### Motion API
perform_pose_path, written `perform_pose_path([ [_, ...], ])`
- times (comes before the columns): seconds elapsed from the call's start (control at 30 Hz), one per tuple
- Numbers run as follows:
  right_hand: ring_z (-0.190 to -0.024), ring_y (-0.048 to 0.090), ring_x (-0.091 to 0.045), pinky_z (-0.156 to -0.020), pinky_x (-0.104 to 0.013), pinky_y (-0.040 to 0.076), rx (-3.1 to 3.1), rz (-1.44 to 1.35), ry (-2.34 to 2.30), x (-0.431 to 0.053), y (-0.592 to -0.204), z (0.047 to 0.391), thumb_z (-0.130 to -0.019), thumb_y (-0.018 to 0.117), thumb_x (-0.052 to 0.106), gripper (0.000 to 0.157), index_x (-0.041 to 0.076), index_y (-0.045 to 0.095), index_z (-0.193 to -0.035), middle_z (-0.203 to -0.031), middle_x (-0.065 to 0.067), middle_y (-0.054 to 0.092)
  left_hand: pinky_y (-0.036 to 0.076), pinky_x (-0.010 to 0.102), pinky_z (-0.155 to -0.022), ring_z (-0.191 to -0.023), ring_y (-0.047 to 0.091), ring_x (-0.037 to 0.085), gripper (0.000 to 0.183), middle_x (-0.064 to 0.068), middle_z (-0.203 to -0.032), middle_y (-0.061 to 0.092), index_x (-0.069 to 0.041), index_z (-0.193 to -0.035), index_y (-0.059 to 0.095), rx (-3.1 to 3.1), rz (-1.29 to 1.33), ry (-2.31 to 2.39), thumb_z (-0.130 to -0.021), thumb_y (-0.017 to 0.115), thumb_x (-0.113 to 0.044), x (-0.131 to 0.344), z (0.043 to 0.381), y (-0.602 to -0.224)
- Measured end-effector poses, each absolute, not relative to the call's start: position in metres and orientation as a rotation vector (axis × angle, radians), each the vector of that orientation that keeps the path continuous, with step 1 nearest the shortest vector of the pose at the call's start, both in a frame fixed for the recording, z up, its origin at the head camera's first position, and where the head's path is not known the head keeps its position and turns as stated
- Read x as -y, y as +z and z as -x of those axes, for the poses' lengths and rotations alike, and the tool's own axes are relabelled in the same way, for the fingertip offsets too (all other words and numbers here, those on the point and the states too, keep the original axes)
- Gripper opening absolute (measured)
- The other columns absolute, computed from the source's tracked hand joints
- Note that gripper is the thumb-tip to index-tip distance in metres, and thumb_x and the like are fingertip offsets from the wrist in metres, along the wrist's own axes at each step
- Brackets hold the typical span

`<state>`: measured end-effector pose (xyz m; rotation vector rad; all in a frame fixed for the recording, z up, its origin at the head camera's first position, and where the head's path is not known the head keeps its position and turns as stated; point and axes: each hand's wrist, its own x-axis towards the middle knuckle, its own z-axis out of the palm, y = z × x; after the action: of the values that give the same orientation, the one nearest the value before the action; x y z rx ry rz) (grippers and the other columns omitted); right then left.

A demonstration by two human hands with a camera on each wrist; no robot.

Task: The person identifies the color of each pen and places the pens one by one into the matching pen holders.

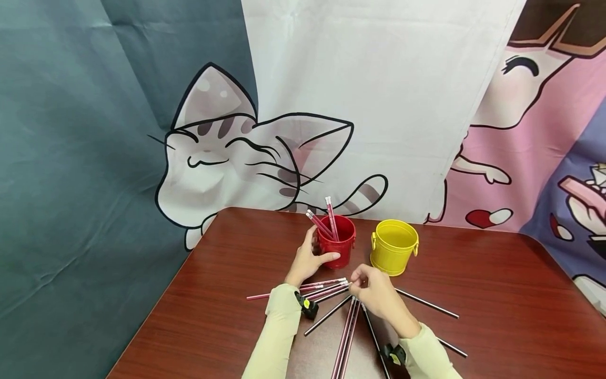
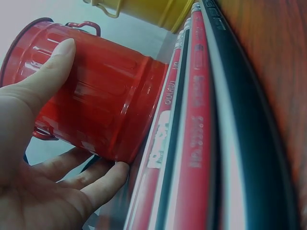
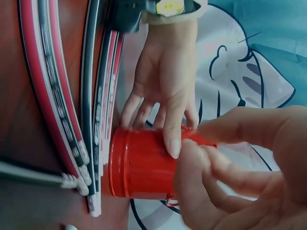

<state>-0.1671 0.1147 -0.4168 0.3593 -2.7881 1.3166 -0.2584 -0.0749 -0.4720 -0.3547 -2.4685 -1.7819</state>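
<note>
The head camera looks forward and down over the table (image 1: 203, 321), far enough back to include the printed cloth (image 1: 379, 79) behind. The left wrist camera sits low and very near the red bucket (image 2: 105, 91), its picture turned sideways, pencils (image 2: 194, 134) close to the lens. The right wrist camera, also sideways, faces past the right grip (image 3: 240, 167) toward the left grip (image 3: 163, 86). All three views share the red bucket.
</note>
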Motion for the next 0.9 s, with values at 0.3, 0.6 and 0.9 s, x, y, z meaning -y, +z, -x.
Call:
perform_pose_path([
  [0.3, -0.046, 0.047, -0.009, -0.044, -0.022, 0.038, 2.921, -0.326, 1.267, -0.112, -0.427, 0.151, -0.066, 0.064, 0.000, 0.014, 0.008, 0.053, -0.066, -0.051, 0.003, 0.050, 0.041, 0.050, -0.095, -0.115, 0.049, 0.034, 0.084, 0.016, -0.129, 0.050, -0.017, -0.143, 0.024, 2.465, 0.385, -1.835, -0.076, 0.075, -0.019, 0.076, 0.241, -0.442],
  [0.6, -0.050, 0.045, -0.014, -0.045, -0.028, 0.038, 3.033, -0.225, 0.927, -0.111, -0.438, 0.144, -0.065, 0.069, 0.008, 0.022, 0.010, 0.050, -0.054, -0.053, -0.001, 0.048, 0.040, 0.050, -0.096, -0.117, 0.048, 0.034, 0.084, 0.016, -0.130, 0.049, -0.017, -0.143, 0.024, 2.461, 0.395, -1.842, -0.076, 0.075, -0.018, 0.077, 0.239, -0.441],
  [0.9, -0.047, 0.035, -0.015, -0.041, -0.030, 0.029, 3.062, -0.210, 0.824, -0.106, -0.442, 0.140, -0.062, 0.065, 0.005, 0.030, 0.014, 0.037, -0.055, -0.053, 0.004, 0.034, 0.041, 0.049, -0.095, -0.117, 0.048, 0.033, 0.083, 0.014, -0.131, 0.049, -0.015, -0.143, 0.025, 2.454, 0.397, -1.843, -0.076, 0.075, -0.018, 0.076, 0.241, -0.444],
])
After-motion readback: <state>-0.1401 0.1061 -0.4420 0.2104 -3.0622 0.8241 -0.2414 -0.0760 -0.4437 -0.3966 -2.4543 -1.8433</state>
